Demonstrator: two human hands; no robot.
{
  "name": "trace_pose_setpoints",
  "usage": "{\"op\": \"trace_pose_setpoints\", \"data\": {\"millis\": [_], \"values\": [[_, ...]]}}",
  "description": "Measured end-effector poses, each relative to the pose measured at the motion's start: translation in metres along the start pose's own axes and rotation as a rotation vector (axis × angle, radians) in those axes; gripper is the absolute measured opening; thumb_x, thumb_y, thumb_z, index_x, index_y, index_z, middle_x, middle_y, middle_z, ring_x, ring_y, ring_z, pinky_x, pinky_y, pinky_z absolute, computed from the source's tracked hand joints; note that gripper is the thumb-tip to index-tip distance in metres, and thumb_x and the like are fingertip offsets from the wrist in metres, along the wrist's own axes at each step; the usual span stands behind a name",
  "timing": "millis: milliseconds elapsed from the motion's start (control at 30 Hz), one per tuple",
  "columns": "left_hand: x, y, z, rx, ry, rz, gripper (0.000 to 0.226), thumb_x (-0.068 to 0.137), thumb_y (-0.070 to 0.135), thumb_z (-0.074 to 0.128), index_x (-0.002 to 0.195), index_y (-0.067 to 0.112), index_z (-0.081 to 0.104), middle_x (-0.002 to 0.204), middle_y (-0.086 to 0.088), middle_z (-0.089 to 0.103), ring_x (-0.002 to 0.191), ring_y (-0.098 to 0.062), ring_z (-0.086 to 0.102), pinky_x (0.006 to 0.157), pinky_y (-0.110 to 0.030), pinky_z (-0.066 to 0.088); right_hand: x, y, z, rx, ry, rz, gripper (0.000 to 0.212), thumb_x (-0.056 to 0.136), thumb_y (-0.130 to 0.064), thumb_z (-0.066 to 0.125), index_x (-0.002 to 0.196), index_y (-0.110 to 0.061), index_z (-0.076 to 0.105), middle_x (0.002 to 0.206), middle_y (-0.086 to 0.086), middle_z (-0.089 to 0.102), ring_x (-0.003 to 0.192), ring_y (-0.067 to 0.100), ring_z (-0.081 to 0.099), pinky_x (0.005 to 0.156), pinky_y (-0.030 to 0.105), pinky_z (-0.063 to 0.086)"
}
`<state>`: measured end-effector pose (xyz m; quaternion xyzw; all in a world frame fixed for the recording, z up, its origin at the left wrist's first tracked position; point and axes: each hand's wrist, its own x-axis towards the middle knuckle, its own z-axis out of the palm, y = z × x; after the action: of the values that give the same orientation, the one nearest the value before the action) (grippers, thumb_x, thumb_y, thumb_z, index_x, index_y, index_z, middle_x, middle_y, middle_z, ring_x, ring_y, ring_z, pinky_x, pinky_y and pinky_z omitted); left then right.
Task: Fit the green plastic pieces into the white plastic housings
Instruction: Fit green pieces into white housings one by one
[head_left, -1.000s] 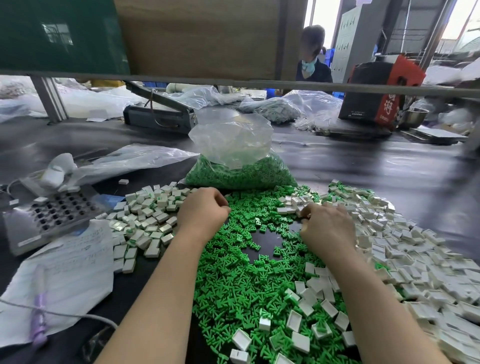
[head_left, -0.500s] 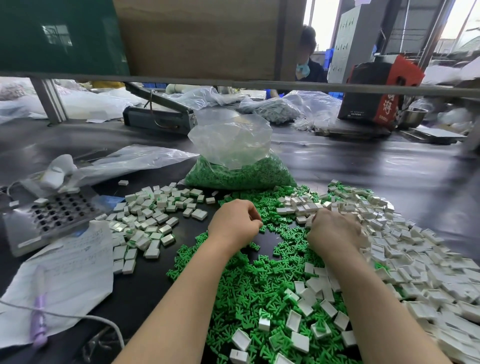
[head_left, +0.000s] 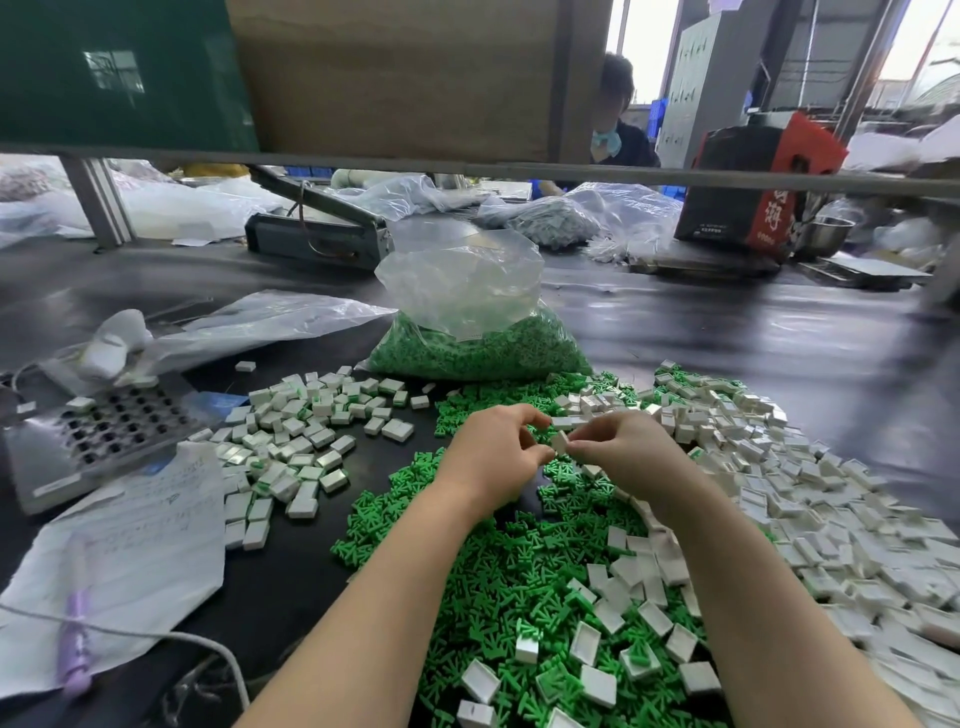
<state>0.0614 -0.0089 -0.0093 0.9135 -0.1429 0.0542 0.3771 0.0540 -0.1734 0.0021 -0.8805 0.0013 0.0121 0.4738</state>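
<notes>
Nearest to the camera, on the black worktable (head_left: 779, 338), loose green plastic pieces (head_left: 498, 587) lie in a wide heap, with empty white plastic housings (head_left: 831, 509) mixed in and piled thick to the right. Above this heap the two hands meet. The right hand (head_left: 628, 457) pinches one white housing (head_left: 559, 442) between thumb and fingertips, tilted on its edge. The left hand (head_left: 493, 452) has its fingers curled close against the same housing; I cannot tell if it holds a green piece. On the left side lies a creased sheet of paper (head_left: 130, 545), and beside it a second group of white housings (head_left: 296, 441), some showing green at one end. Behind the paper a metal tray with rows of dark holes (head_left: 114, 426) carries a few white housings on its rim. Farther back, a clear plastic bag (head_left: 467, 291) stands open, its lower half full of green pieces. Beyond it, another clear bag (head_left: 556, 223) holds pale parts, too small to name.
</notes>
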Motion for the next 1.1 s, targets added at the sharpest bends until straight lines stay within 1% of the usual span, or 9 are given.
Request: {"op": "trace_pose_setpoints", "data": {"millis": [133,267,333,433,567,700,833,967,1100], "values": [[0.000,0.001,0.000,-0.075,-0.002,0.002,0.013,0.089,0.018,0.068,0.100,0.024,0.072,0.084,0.005,0.071,0.074,-0.012,0.067,0.065,-0.028,0.056,-0.005,-0.006,-0.003,0.078,-0.083,-0.008,0.007,0.085,-0.023,0.074,0.086,-0.017,0.072,0.087,0.007,0.072,0.081,0.017,0.063,0.064,0.026,0.046],[0.001,-0.002,-0.004,-0.184,0.021,-0.060,0.006,0.083,0.014,0.073,0.084,0.018,0.069,0.077,0.001,0.073,0.069,-0.009,0.067,0.065,-0.024,0.053,-0.003,-0.002,-0.003,0.124,-0.047,-0.026,0.006,0.091,-0.021,0.068,0.089,-0.019,0.073,0.084,0.002,0.073,0.072,0.011,0.061,0.059,0.024,0.043],[0.001,-0.003,-0.005,-0.260,0.048,-0.100,0.009,0.083,0.018,0.076,0.083,0.017,0.067,0.075,-0.001,0.072,0.063,-0.008,0.065,0.060,-0.021,0.050,-0.003,0.000,-0.002,-0.031,-0.097,-0.068,0.010,0.092,-0.020,0.065,0.098,-0.024,0.072,0.088,0.000,0.071,0.058,0.000,0.055,0.052,0.019,0.044],[0.001,-0.002,-0.007,-0.411,0.063,-0.134,0.006,0.089,0.016,0.070,0.087,0.012,0.066,0.077,-0.005,0.073,0.058,-0.008,0.065,0.058,-0.021,0.049,-0.002,0.000,0.004,-0.463,-0.196,-0.122,0.033,0.083,-0.036,0.075,0.115,-0.036,0.068,0.099,-0.009,0.064,0.086,0.007,0.063,0.077,0.029,0.054],[0.000,-0.001,-0.010,-0.557,0.080,-0.179,0.016,0.093,0.017,0.066,0.102,0.004,0.069,0.077,-0.007,0.072,0.057,-0.010,0.063,0.056,-0.020,0.050,-0.001,-0.004,0.010,-0.551,-0.168,-0.196,0.012,0.080,-0.038,0.076,0.092,-0.038,0.071,0.086,-0.013,0.063,0.081,0.009,0.060,0.069,0.025,0.045],[-0.001,-0.003,-0.009,-0.585,0.081,-0.171,0.023,0.090,0.020,0.069,0.104,0.003,0.072,0.077,-0.009,0.071,0.060,-0.015,0.061,0.061,-0.025,0.053,0.000,-0.002,0.012,-0.582,-0.149,-0.225,0.007,0.083,-0.030,0.074,0.088,-0.026,0.072,0.088,-0.008,0.068,0.084,0.013,0.062,0.073,0.027,0.047],[-0.001,-0.003,-0.009,-0.661,0.076,-0.145,0.018,0.087,0.012,0.071,0.103,0.004,0.073,0.073,-0.007,0.071,0.058,-0.011,0.062,0.066,-0.025,0.056,0.001,0.000,0.011,-0.344,-0.047,-0.211,0.006,0.085,-0.023,0.073,0.083,-0.024,0.067,0.085,-0.004,0.069,0.078,0.014,0.063,0.068,0.028,0.051],[-0.001,-0.004,-0.011,-0.670,0.103,-0.103,0.013,0.087,0.008,0.071,0.099,0.008,0.074,0.078,-0.012,0.073,0.064,-0.018,0.065,0.069,-0.029,0.058,0.003,0.002,0.006,0.188,0.102,-0.142,0.009,0.085,-0.010,0.072,0.083,-0.012,0.063,0.075,0.005,0.063,0.060,0.011,0.054,0.052,0.018,0.043],[-0.001,-0.005,-0.008,-0.513,0.126,-0.031,0.012,0.088,0.010,0.071,0.099,0.013,0.076,0.078,-0.006,0.075,0.065,-0.015,0.068,0.074,-0.038,0.060,0.001,-0.003,0.003,0.529,0.035,-0.146,0.010,0.083,-0.005,0.072,0.086,-0.013,0.066,0.081,0.015,0.067,0.058,0.010,0.051,0.049,0.018,0.037]]}}
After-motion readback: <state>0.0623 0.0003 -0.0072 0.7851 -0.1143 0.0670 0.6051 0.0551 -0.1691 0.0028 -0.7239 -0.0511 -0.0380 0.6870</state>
